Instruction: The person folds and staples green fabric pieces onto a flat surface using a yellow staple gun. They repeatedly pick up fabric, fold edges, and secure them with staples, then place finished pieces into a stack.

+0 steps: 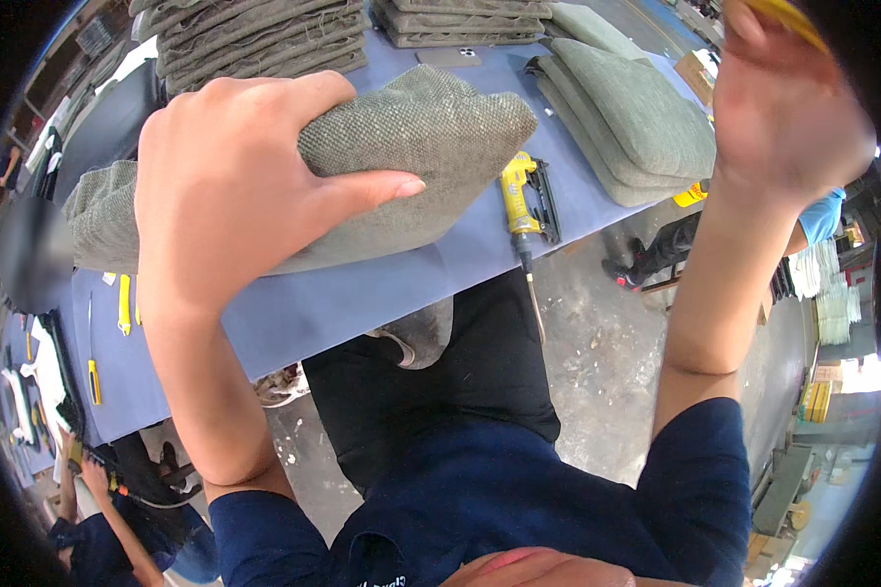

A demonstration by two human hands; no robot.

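head | left hand fingers clamp olive cushion on blue bench | right hand raised, pinching something yellow | I judge cushion soft, light, compressible; grip near the edge

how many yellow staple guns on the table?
1: the yellow staple gun lies on the blue table, right of the green cushion under the left hand. Others may be hidden.

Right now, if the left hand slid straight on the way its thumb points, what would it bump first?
Probably the yellow nail gun lying on the blue table, just past the green cushion that the left hand grips. Depth is hard to judge here.
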